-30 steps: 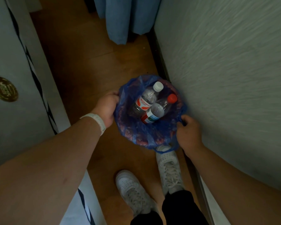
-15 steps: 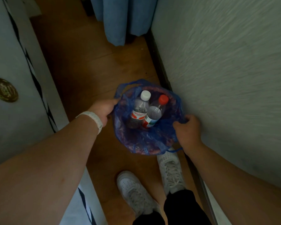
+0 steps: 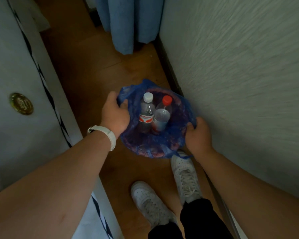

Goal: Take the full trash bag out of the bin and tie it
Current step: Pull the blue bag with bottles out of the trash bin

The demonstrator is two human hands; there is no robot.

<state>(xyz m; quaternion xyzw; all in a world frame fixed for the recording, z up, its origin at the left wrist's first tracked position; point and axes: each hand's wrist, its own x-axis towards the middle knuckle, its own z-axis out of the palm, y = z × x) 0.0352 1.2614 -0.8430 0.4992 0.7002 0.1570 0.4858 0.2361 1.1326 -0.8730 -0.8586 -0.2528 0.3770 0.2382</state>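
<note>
Dim room, colours muddy. Wall (image 3: 240, 83) at my right smears with motion blur. Wide lens bows the edges; my forearms loom large. Floor (image 3: 93, 69) mostly shadowed.

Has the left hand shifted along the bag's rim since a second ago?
Yes. The left hand moved along the blue bag rim, toward the curtain.

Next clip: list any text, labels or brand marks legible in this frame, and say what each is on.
Nothing can be read reliably.
Red and white label on the white-capped bottle: has lettering, too blurred to read.
Label on the red-capped bottle: no text can be made out.
Round brass plaque on the white panel at left: embossed marks, too small to read.
</note>
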